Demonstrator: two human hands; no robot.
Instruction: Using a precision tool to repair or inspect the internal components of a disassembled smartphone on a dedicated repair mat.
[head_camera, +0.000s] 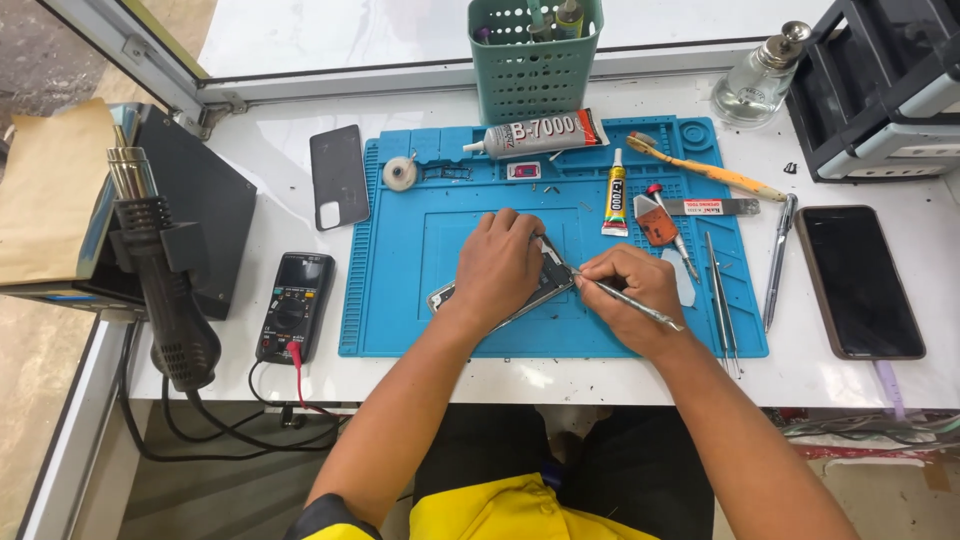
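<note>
two hands work mid-mat: the left hand (497, 262) presses flat on an opened phone (540, 288), pinning it to the blue repair mat (400, 300). just right, the right hand (630, 295) pinches a thin metal tool (632, 303), tip at the phone's edge. likely prying or picking; steady, light pressure comes next. the palm hides most of the phone's insides.
</note>
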